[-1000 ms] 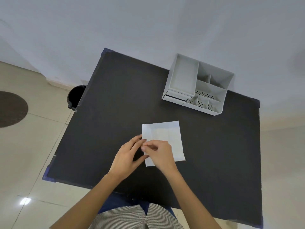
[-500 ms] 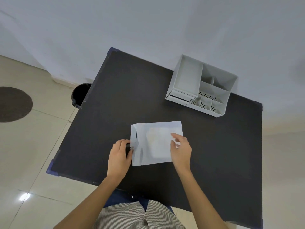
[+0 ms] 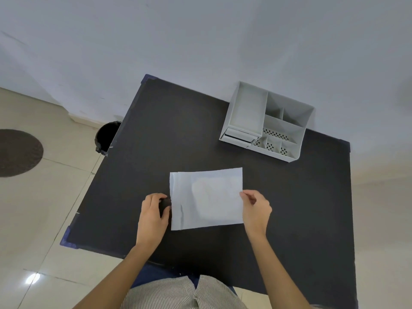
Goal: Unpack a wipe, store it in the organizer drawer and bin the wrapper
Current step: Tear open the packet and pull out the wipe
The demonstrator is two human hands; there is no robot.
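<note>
A white wipe (image 3: pixel 206 198) lies unfolded and flat on the black table (image 3: pixel 178 130), in front of me. My right hand (image 3: pixel 256 208) pinches the middle of its right edge. At the wipe's left edge, my left hand (image 3: pixel 153 214) is curled around a small dark thing (image 3: pixel 165 204), apparently the wrapper, mostly hidden by the fingers. The grey organizer (image 3: pixel 287 128) stands at the table's far right, against the wall. Its small drawer (image 3: pixel 238 137) is at its front left corner, under a tray compartment. A black bin (image 3: pixel 107 136) stands on the floor by the table's left edge.
The white wall runs right behind the table's far edge. Blue tape marks the table corners (image 3: pixel 66 238). A dark round mat (image 3: pixel 17 152) lies on the tiled floor at far left. The table's near edge is against my lap.
The folded wipe has been opened out sideways into a wider sheet. My hands have moved apart, the left to its left edge, the right to its right edge.
</note>
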